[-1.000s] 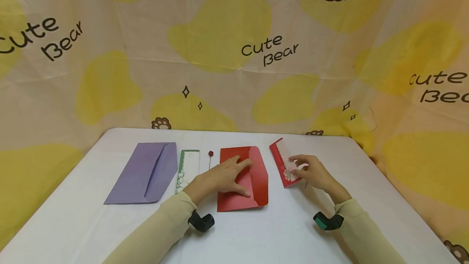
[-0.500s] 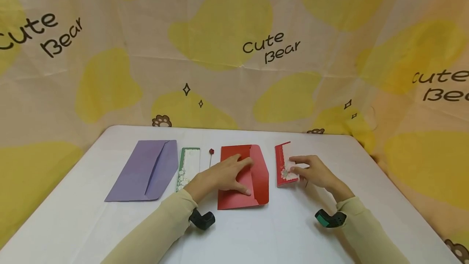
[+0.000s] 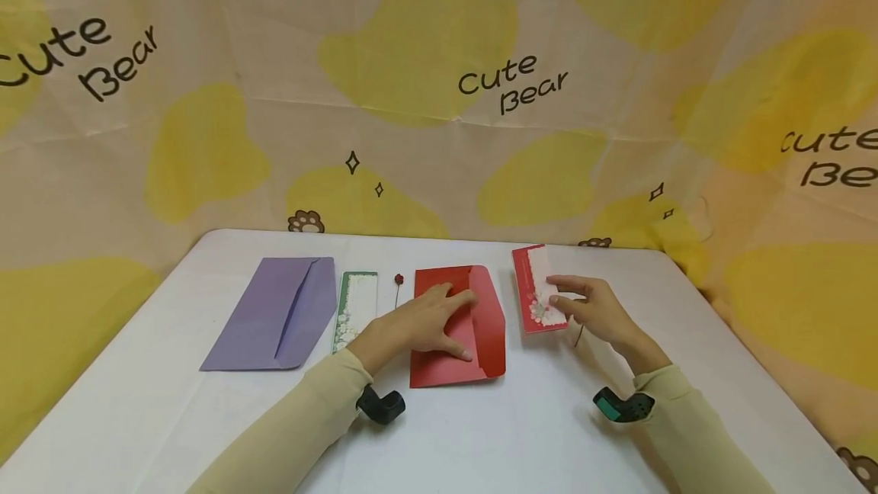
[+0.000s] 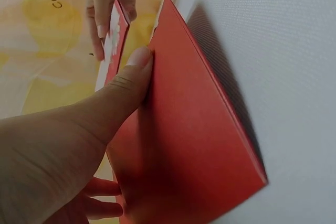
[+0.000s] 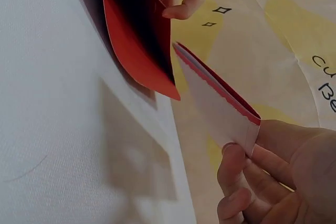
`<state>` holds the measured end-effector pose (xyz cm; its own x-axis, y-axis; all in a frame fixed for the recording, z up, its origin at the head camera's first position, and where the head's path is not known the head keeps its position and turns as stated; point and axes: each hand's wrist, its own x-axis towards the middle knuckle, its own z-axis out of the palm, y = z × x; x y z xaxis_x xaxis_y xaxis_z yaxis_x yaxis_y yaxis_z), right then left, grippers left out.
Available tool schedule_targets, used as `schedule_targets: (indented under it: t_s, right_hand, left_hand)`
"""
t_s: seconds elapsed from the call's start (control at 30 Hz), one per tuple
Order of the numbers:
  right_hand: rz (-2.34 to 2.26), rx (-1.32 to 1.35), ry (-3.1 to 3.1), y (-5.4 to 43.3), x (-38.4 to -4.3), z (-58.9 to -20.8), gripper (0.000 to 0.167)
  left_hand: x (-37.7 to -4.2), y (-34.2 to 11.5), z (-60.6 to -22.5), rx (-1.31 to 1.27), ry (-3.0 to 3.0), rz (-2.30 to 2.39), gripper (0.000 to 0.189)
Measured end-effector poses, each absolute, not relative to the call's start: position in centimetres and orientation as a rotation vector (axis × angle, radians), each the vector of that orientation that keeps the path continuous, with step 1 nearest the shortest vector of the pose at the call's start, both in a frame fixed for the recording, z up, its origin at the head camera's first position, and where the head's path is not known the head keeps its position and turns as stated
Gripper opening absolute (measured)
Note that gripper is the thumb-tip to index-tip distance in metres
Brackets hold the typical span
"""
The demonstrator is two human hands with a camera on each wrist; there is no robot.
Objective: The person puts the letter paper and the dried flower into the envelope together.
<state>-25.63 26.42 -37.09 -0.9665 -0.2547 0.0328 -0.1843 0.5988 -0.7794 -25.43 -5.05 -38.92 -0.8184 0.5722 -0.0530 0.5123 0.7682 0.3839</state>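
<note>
We see a white table (image 3: 494, 441) with rounded far corners (image 3: 218, 238); a creased beige cloth (image 3: 439, 145) hangs behind it and along both sides, printed with yellow patches (image 3: 428, 44), "Cute Bear" lettering (image 3: 513, 65), star outlines (image 3: 353, 162) and brown paw prints (image 3: 306, 222). Soft shadows (image 5: 139, 156) fall across the table.

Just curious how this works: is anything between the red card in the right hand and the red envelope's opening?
No, nothing visible: only open air separates the red card from the red envelope, whose flap lies open.

1 purple envelope (image 3: 264, 317) lies just beside 1 green-edged card (image 3: 360, 297) on the white table (image 3: 511, 441).
</note>
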Motion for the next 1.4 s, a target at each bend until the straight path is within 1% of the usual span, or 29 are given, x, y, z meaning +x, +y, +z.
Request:
schedule_targets:
  t_s: [0.4,1.13,1.4]
  right_hand:
    - [-1.378,-0.367,2.66,25.4,-25.4,-37.1,0.051]
    - [-1.304,-0.588,2.517,24.4,-25.6,-38.6,0.048]
    - [-1.291,-0.608,2.509,24.4,-25.3,-38.9,0.051]
  left_hand:
    - [-25.6,-5.1,-38.8,0.862,2.778,0.537,0.087]
    - [-25.9,-5.2,-38.7,0.86,2.785,0.549,0.091]
    - [-25.7,-5.2,-38.9,0.867,2.776,0.547,0.091]
